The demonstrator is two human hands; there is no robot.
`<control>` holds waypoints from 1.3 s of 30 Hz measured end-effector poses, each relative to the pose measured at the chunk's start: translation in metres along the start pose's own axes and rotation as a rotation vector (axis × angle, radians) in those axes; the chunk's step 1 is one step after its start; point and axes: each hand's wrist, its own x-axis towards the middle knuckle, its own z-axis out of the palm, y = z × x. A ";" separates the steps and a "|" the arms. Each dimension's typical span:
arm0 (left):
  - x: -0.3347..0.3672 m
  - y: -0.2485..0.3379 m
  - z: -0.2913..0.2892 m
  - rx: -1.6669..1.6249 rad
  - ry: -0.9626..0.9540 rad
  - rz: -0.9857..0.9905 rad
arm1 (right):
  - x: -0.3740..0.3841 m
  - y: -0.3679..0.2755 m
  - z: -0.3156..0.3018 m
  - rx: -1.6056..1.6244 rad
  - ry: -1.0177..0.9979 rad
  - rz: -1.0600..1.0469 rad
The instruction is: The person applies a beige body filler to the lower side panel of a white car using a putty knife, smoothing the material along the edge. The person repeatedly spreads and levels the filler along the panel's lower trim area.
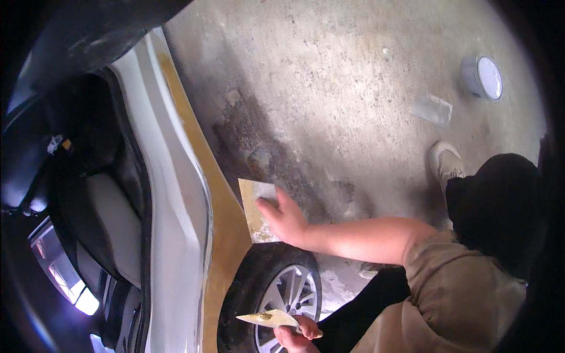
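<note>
Coming in from the lower right, my right arm reaches to the car. My right hand is closed on a flat rectangular spreader, thumb on its face. The spreader is smeared with tan and grey paste, and its left edge lies at the tan-coated lower panel, just ahead of the wheel; contact is hard to tell. Lower down, my left hand grips a putty knife. Yellowish paste sits on its blade, which points left in front of the wheel.
A white car body fills the left side, with a dark cabin showing. Dark, stained concrete floor lies beside it. At the upper right stand a round can and a clear flat sheet. My shoe is nearby.
</note>
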 end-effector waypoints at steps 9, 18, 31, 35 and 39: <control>0.018 0.034 0.083 -0.120 -0.131 0.118 | 0.019 -0.023 -0.018 -0.080 -0.038 -0.137; 0.016 0.056 0.121 0.061 0.004 0.523 | 0.003 -0.052 -0.021 -0.080 -0.161 -0.508; 0.023 0.054 0.103 0.476 0.372 0.906 | -0.094 -0.144 -0.005 -0.663 -0.957 -1.216; 0.019 0.051 0.100 0.437 0.366 0.877 | -0.104 -0.140 0.010 -0.711 -0.934 -1.180; 0.013 0.047 0.099 0.470 0.368 0.860 | -0.108 -0.139 0.015 -0.696 -0.922 -1.175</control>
